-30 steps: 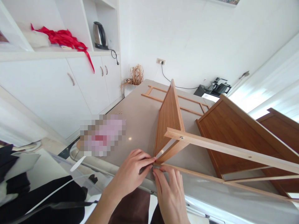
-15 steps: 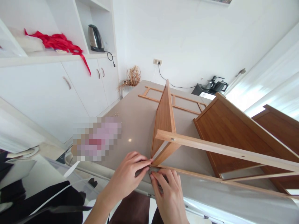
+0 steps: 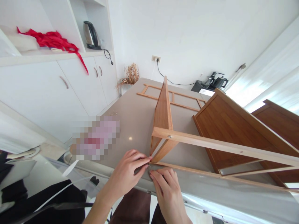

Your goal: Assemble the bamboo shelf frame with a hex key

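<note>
A wooden shelf frame [image 3: 205,144] lies on its side at the table's near edge, with a screw head [image 3: 169,137] showing in its upper rail. At the left end of its lower rail [image 3: 187,169], my left hand [image 3: 129,168] has thumb and index finger closed together, the fingertip against the wood. A tiny metal piece shows between the two hands, too small to name. My right hand [image 3: 167,186] is just below and to the right, thumb and fingers pinched at the table edge. What either pinch holds is hidden.
More wooden panels [image 3: 224,130] stand at the right. A ladder-like wooden frame [image 3: 149,91] lies flat at the far side of the grey table [image 3: 130,118]. A blurred-out pinkish item [image 3: 100,133] is at the left. Beyond are dried plants [image 3: 132,74] and white cabinets [image 3: 77,84].
The view has shifted slightly, so the furniture sits a little higher and further left. Both hands stay at the rail's end, with a slightly wider gap between their fingertips.
</note>
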Motion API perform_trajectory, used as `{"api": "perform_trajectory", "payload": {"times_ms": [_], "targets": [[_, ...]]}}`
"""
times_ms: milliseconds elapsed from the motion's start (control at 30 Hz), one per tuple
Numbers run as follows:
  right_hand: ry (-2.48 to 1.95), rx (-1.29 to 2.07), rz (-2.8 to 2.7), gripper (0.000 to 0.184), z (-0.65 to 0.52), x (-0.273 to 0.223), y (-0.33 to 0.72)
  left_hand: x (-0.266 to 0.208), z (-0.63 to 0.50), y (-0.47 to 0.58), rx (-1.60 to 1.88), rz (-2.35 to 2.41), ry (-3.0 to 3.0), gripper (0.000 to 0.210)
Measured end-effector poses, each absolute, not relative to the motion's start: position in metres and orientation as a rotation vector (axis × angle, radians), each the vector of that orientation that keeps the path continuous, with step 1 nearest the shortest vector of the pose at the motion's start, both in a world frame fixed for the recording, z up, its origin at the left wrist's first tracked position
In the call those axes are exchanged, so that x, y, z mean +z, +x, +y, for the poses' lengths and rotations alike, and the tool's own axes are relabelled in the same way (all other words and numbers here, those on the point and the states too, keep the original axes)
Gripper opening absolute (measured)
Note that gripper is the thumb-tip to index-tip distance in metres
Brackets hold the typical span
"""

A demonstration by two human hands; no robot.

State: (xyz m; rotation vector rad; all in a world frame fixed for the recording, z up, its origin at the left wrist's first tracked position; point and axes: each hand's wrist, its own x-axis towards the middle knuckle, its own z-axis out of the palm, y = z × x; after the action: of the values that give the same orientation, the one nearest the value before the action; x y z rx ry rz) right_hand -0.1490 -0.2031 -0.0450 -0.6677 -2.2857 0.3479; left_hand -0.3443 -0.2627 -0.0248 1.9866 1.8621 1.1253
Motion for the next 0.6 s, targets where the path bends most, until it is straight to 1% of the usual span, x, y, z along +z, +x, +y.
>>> {"api": "perform_trajectory", "payload": {"times_ms": [400,600], "targets": [[-0.616,0.262,-2.384,0.027,-0.196,-0.033,-0.149,-0.022,-0.264,-0.344,1.110,1.878,1.978,0.025],[-0.615,0.242,-2.384,0.024,-0.197,-0.028,-0.154,-0.021,-0.264,-0.344,1.105,1.895,1.978,0.029]]}}
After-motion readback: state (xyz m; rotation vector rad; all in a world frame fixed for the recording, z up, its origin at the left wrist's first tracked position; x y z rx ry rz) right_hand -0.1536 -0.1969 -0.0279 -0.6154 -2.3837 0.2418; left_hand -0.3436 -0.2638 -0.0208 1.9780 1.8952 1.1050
